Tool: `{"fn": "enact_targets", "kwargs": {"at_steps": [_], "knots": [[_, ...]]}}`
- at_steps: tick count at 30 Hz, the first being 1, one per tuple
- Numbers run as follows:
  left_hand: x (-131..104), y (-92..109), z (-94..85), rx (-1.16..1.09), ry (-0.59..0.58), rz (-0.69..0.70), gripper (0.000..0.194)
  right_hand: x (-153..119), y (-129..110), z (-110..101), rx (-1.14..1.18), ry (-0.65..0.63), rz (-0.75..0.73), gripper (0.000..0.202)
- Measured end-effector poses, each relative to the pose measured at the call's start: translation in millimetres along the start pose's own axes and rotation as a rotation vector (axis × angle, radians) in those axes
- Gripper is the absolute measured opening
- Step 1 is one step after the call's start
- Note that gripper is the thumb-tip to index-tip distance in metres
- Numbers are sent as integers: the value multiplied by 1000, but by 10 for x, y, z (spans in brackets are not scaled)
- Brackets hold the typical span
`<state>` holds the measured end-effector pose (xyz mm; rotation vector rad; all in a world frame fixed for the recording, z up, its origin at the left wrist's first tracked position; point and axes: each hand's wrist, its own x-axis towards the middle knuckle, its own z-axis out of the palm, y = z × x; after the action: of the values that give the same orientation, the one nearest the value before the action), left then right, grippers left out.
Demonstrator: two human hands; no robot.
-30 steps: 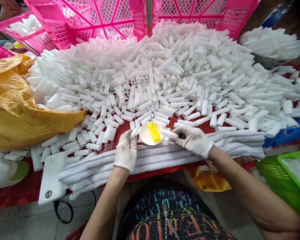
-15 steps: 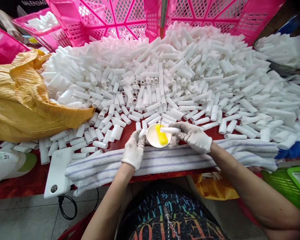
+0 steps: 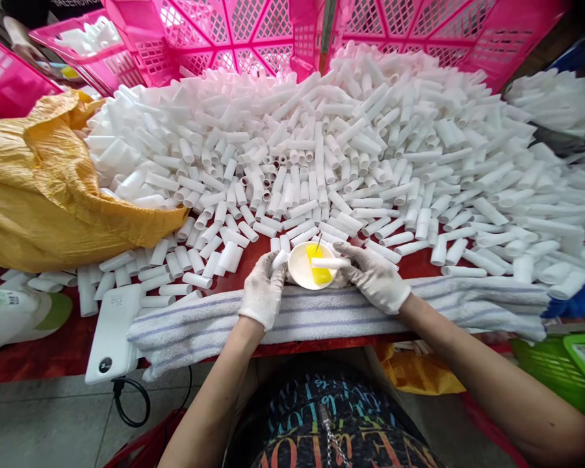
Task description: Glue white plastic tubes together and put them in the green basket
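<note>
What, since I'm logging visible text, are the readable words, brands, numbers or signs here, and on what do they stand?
"LO": camera wearer's printed shirt; its other letters break up in folds.
"ALENCIAG", clipped by the picture's top edge: co-worker's black top.
Faint, perhaps "35": power bank; not certain.
White-and-green container: label too blurred to read.

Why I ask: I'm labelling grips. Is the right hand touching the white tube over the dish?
Touching. The head view shows the gloved right hand gripping one end of the white tube, with no gap.
</note>
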<state>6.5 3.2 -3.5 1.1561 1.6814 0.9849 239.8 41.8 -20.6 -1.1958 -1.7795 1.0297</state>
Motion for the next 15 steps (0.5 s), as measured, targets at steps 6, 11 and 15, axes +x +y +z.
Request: {"fn": "enact_targets", "kwargs": {"at_steps": [6,11,15], "knots": [[-32,46,-8,14,48,-2,36,-65,11,40,-1,24,-78,30],[-68,109,-15,-32,30,-35,37,-87,-13,38,-39,65,-132,23],[-91,126,0,-11,18,-40,34,-67,-61,18,-76,76,-285,7]]}}
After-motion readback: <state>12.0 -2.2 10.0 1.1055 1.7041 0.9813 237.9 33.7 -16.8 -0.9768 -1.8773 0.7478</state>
